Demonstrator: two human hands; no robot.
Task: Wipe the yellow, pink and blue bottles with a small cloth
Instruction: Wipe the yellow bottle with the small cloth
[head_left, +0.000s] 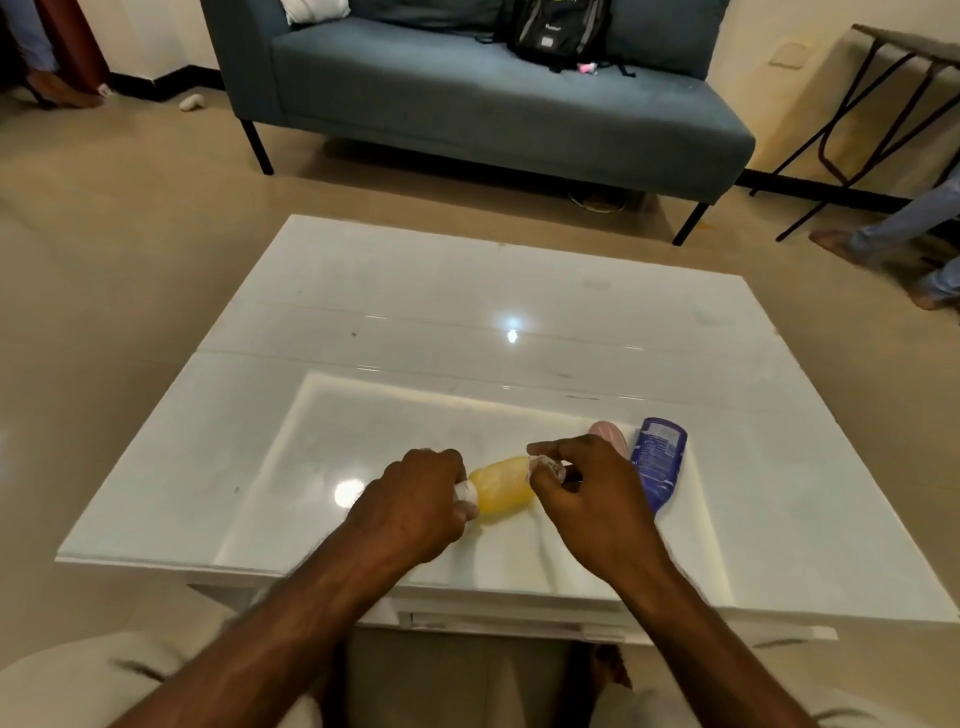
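Observation:
The yellow bottle (501, 486) is held on its side just above the white table (467, 322), between both hands. My left hand (415, 506) grips its left end, where a bit of white shows. My right hand (587, 493) pinches a small whitish cloth (545, 466) against the bottle's right end. The blue bottle (657, 465) lies on the table just right of my right hand. The pink bottle (608, 434) lies beside the blue one, partly hidden behind my right hand.
A blue-grey sofa (493, 104) with a black backpack (556, 31) stands beyond the table. A folding table (883, 104) is at the far right. A person's feet (883, 249) are on the floor at the right.

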